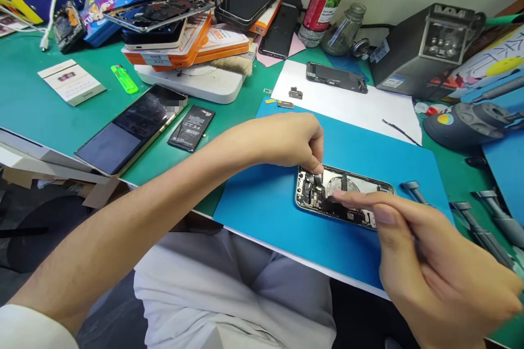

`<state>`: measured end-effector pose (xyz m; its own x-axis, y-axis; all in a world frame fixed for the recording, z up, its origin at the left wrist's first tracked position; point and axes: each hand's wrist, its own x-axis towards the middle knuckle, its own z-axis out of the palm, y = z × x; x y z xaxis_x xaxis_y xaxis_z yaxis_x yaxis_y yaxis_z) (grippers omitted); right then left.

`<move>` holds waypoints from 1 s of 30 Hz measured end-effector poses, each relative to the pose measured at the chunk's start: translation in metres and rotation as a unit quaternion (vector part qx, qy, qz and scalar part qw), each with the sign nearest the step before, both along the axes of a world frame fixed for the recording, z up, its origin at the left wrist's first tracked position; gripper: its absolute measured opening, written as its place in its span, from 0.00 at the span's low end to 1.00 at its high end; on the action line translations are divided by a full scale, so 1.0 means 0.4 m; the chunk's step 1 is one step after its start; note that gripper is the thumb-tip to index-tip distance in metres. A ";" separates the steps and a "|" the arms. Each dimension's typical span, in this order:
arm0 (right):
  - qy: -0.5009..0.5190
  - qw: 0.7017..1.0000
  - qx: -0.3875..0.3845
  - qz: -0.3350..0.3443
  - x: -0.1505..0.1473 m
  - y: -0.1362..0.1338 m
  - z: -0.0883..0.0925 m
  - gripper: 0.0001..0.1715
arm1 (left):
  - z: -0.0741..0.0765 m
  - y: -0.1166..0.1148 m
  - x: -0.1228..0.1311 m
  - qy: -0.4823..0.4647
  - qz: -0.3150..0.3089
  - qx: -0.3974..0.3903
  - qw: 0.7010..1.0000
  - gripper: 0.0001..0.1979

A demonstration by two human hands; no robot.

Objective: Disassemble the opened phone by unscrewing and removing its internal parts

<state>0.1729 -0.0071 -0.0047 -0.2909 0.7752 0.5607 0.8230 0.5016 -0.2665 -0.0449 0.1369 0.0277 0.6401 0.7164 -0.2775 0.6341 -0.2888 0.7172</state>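
An opened phone lies on the blue mat, its circuit parts and a round coil showing. My left hand reaches over its upper left corner, fingers curled, with thumb and fingertip pressed together at the phone's edge; what they hold, if anything, is hidden. From the right comes my right hand, its index finger stretched over the middle of the phone and its tip by a dark part near the coil. The thumb is bent below that finger, and the other fingers are curled and partly hidden.
White paper behind the mat bears a removed screen. A black battery and another phone lie left. Stacked boxes, a bottle and a glass jar stand behind. Grey screwdrivers lie right.
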 end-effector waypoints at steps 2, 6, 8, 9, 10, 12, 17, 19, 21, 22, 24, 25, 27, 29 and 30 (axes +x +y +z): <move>0.002 1.000 0.010 0.001 -0.001 -0.002 -0.001 0.12 | -0.001 0.000 -0.001 -0.004 -0.002 0.001 1.000 0.04; -0.023 0.997 -0.020 0.065 -0.007 0.008 0.001 0.13 | 0.001 -0.001 -0.004 -0.003 -0.007 0.004 1.000 0.04; -0.026 0.996 -0.015 0.083 -0.006 0.014 0.002 0.14 | 0.002 -0.001 -0.005 -0.007 -0.012 0.001 1.000 0.06; -0.030 0.996 -0.010 0.087 -0.004 0.016 0.002 0.14 | 0.003 -0.001 -0.006 -0.009 -0.015 -0.001 1.000 0.06; -0.034 0.995 -0.005 0.089 -0.002 0.018 0.002 0.14 | 0.003 -0.001 -0.007 -0.010 -0.015 -0.003 1.000 0.06; -0.040 0.995 -0.002 0.094 0.001 0.019 0.000 0.14 | 0.004 -0.001 -0.007 -0.008 -0.014 -0.005 1.000 0.06; -0.100 0.989 0.045 0.096 -0.006 0.015 -0.006 0.15 | 0.007 -0.004 -0.005 0.001 -0.010 -0.006 1.000 0.06; -0.139 0.983 0.079 0.096 -0.012 0.013 -0.005 0.16 | 0.008 -0.004 -0.004 0.004 -0.009 -0.006 1.000 0.05; -0.163 0.976 0.104 0.102 -0.015 0.012 -0.004 0.18 | 0.008 -0.005 -0.004 0.002 -0.010 -0.005 1.000 0.05; -0.170 0.973 0.113 0.106 -0.016 0.012 -0.003 0.18 | 0.008 -0.005 -0.004 0.000 -0.012 -0.004 1.000 0.05; -0.181 0.969 0.122 0.116 -0.016 0.014 -0.002 0.20 | 0.009 -0.005 -0.005 -0.001 -0.014 -0.003 1.000 0.05; -0.184 0.968 0.121 0.121 -0.015 0.015 -0.001 0.20 | 0.009 -0.005 -0.005 0.000 -0.013 -0.004 1.000 0.05; -0.185 0.967 0.115 0.135 -0.014 0.017 0.000 0.21 | 0.011 -0.006 -0.004 0.004 -0.010 -0.008 1.000 0.05; -0.184 0.966 0.110 0.147 -0.014 0.019 0.002 0.23 | 0.013 -0.007 -0.004 0.007 -0.008 -0.012 1.000 0.05; -0.182 0.966 0.108 0.149 -0.014 0.020 0.003 0.23 | 0.013 -0.007 -0.003 0.006 -0.008 -0.012 1.000 0.05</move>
<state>0.1673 0.0009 -0.0035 -0.6914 0.5027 0.5189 0.6528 0.7424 0.1505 -0.0463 0.1343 0.0329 0.6484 0.6987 -0.3023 0.6384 -0.2826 0.7160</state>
